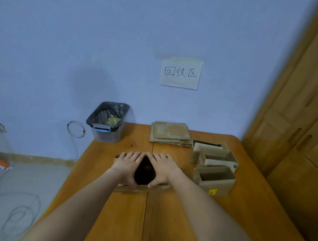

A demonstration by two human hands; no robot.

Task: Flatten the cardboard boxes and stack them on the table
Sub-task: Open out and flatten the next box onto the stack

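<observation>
Lying under both hands (145,167): cardboard box (142,189)

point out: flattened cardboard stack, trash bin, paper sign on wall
flattened cardboard stack (170,133): head view, on the top sheet.
trash bin (106,136): head view, on its clear front wall.
paper sign (181,73): head view, on the middle of the sheet.

A white paper sheet (181,73) taped to the wall carries three handwritten black characters, 回收区. The nearest open cardboard box (215,181), at the table's right edge, bears a small yellow sticker (212,192); its print is too small to read.
</observation>
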